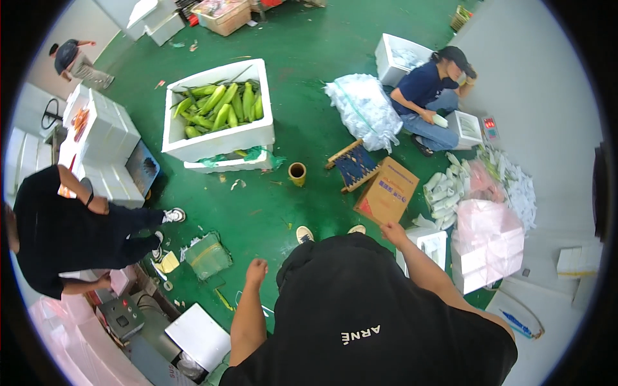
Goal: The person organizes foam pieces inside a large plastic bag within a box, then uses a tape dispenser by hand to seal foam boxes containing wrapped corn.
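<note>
My left hand (257, 271) hangs loosely curled over the green floor, with nothing visible in it. Fingers bent, my right hand (395, 235) is at the near edge of a brown cardboard box (390, 188); whether it grips the box or only overlaps it in view, I cannot tell. Against the box's left side leans a folding stool (356, 166) with a blue woven seat. Further left stands a short open tube (297, 174). A large white foam box (218, 144) beyond it holds green, husked ears that look like corn (224, 101), and sits on another foam box.
At right a seated person (427, 96) holds a pale ear beside a small foam box (464, 130) and scale (489, 128). Pale ears (442, 193) are heaped nearby. A bulging plastic sack (364, 111) lies ahead. Another person (72, 231) stands left, near stacked foam boxes (108, 149).
</note>
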Action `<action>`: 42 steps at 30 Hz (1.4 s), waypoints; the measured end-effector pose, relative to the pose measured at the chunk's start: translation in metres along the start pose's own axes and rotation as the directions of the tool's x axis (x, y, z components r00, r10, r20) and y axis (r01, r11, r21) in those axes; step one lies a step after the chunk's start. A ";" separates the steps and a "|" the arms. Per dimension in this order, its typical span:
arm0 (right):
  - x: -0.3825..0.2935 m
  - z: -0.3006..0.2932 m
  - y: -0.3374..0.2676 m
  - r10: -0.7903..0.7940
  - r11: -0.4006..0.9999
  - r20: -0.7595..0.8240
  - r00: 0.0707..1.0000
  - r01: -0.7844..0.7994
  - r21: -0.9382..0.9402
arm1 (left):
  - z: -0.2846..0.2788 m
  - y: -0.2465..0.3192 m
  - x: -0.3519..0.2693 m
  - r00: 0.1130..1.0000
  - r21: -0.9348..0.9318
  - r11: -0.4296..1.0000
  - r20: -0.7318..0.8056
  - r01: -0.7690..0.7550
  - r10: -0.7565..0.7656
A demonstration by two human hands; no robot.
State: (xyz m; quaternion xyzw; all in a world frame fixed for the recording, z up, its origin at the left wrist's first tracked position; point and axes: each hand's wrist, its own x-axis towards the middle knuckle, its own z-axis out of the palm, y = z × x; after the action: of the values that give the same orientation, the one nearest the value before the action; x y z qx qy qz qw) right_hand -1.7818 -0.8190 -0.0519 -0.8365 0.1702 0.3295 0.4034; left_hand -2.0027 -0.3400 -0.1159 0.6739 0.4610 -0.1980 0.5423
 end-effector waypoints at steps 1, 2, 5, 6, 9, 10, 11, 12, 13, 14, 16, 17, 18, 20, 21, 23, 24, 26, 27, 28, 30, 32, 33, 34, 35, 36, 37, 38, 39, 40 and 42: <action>0.006 0.002 0.009 0.007 1.000 0.010 1.000 -0.007 0.005 | -0.002 0.010 0.006 0.997 0.051 0.996 0.007 -0.075 0.074; 0.004 0.011 0.006 0.012 0.999 0.024 1.000 -0.011 -0.045 | -0.011 0.012 0.009 0.991 0.103 0.986 0.001 -0.131 0.132; 0.031 -0.011 0.061 0.015 0.989 0.008 1.000 -0.014 -0.148 | 0.007 0.057 0.010 0.971 0.131 0.965 -0.043 -0.229 0.236; 0.034 -0.015 0.074 -0.007 0.987 0.028 1.000 0.012 -0.162 | 0.008 0.062 0.002 0.969 0.150 0.965 -0.088 -0.215 0.229; 0.029 -0.009 0.059 -0.167 0.867 0.259 0.951 0.267 -0.420 | -0.001 0.013 -0.030 0.951 0.062 0.986 -0.262 -0.155 0.166; 0.060 -0.026 0.081 -0.187 0.836 0.319 0.929 0.321 -0.446 | 0.010 0.015 -0.033 0.933 0.043 0.984 -0.314 -0.174 0.178; 0.061 -0.033 0.077 -0.312 0.798 0.389 0.867 0.461 -0.387 | 0.023 0.004 -0.045 0.918 0.082 0.985 -0.357 -0.155 0.174; 0.094 -0.050 0.082 -0.350 0.787 0.375 0.858 0.487 -0.379 | 0.034 0.022 -0.043 0.898 0.130 0.974 -0.379 -0.186 0.222; 0.132 -0.064 0.082 -0.397 0.738 0.430 0.811 0.560 -0.377 | 0.048 0.034 -0.048 0.895 0.117 0.977 -0.394 -0.177 0.210; 0.127 -0.062 0.067 -0.337 0.710 0.419 0.843 0.520 -0.475 | 0.063 0.005 -0.066 0.899 0.110 0.988 -0.414 -0.106 0.143; 0.128 -0.073 0.051 -0.282 0.631 0.441 0.852 0.511 -0.584 | 0.114 -0.065 -0.114 0.914 0.040 0.998 -0.406 0.043 -0.023; 0.140 -0.080 0.043 -0.162 0.781 0.435 0.886 0.385 -0.493 | 0.140 -0.088 -0.137 0.907 0.022 0.989 -0.400 0.149 -0.128; 0.158 -0.086 0.034 -0.040 0.893 0.439 0.898 0.229 -0.388 | 0.168 -0.104 -0.158 0.899 -0.018 0.980 -0.395 0.200 -0.190; 0.176 -0.080 0.004 0.050 0.940 0.414 0.909 0.097 -0.327 | 0.221 -0.131 -0.195 0.885 -0.136 0.963 -0.381 0.233 -0.268; 0.174 -0.079 -0.014 0.063 0.879 0.330 0.942 0.104 -0.465 | 0.249 -0.137 -0.209 0.881 -0.203 0.942 -0.346 0.266 -0.324; 0.204 -0.086 -0.033 0.053 0.888 0.348 0.936 0.115 -0.445 | 0.286 -0.129 -0.225 0.827 -0.315 0.884 -0.341 0.346 -0.446; 0.208 -0.077 -0.039 0.034 0.855 0.396 0.918 0.178 -0.486 | 0.312 -0.145 -0.244 0.828 -0.314 0.888 -0.351 0.335 -0.437; 0.233 -0.069 -0.058 -0.086 0.697 0.491 0.867 0.404 -0.592 | 0.350 -0.149 -0.256 0.836 -0.339 0.884 -0.338 0.321 -0.433; 0.229 -0.051 -0.062 -0.108 0.581 0.589 0.801 0.532 -0.616 | 0.369 -0.152 -0.280 0.811 -0.374 0.852 -0.320 0.367 -0.490; 0.222 -0.031 -0.062 -0.093 0.639 0.574 0.814 0.491 -0.592 | 0.404 -0.185 -0.299 0.769 0.121 0.991 -0.628 -0.051 0.116; 0.213 0.003 -0.079 -0.098 0.887 0.597 0.796 0.341 -0.310 | 0.425 -0.179 -0.283 0.907 -0.057 0.933 -0.221 0.355 -0.359; 0.154 0.065 -0.083 -0.083 0.804 0.668 0.739 0.446 -0.393 | 0.462 -0.219 -0.312 0.930 0.114 0.962 -0.307 0.248 -0.204; 0.144 0.079 -0.094 -0.103 0.742 0.703 0.704 0.525 -0.417 | 0.444 -0.213 -0.292 0.945 0.141 0.969 -0.290 0.201 -0.154; 0.154 0.087 -0.102 -0.116 0.708 0.728 0.676 0.570 -0.416 | 0.425 -0.191 -0.267 0.906 -0.119 0.959 -0.316 0.256 -0.281; 0.143 0.097 -0.105 -0.110 0.647 0.761 0.640 0.627 -0.434 | 0.414 -0.170 -0.262 0.843 -0.391 0.858 -0.285 0.333 -0.457; 0.146 0.116 -0.101 -0.090 0.682 0.815 0.572 0.632 -0.368 | 0.397 -0.169 -0.251 0.741 -0.410 0.861 -0.468 0.302 -0.482; 0.133 0.127 -0.102 -0.103 0.629 0.836 0.539 0.687 -0.365 | 0.378 -0.169 -0.249 0.747 -0.398 0.866 -0.465 0.303 -0.475; 0.118 0.143 -0.102 -0.115 0.572 0.855 0.506 0.737 -0.360 | 0.354 -0.169 -0.242 0.750 -0.563 0.802 -0.438 0.202 -0.496; 0.100 0.157 -0.107 -0.115 0.580 0.849 0.515 0.729 -0.364 | 0.329 -0.167 -0.238 0.754 -0.708 0.699 -0.405 0.100 -0.518; 0.078 0.170 -0.114 -0.073 0.534 0.861 0.504 0.749 -0.393 | 0.309 -0.164 -0.238 0.737 -0.801 0.598 -0.382 0.037 -0.557; 0.052 0.198 -0.120 -0.079 0.474 0.899 0.432 0.809 -0.347 | 0.270 -0.183 -0.230 0.720 -0.772 0.635 -0.420 0.036 -0.553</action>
State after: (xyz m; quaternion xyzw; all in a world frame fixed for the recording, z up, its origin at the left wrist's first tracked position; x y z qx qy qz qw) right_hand -1.7597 -0.5897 -0.1108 -0.6906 -0.4406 0.5600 0.1244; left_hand -2.2075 -0.6824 -0.1298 0.3403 0.7624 0.1413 0.5319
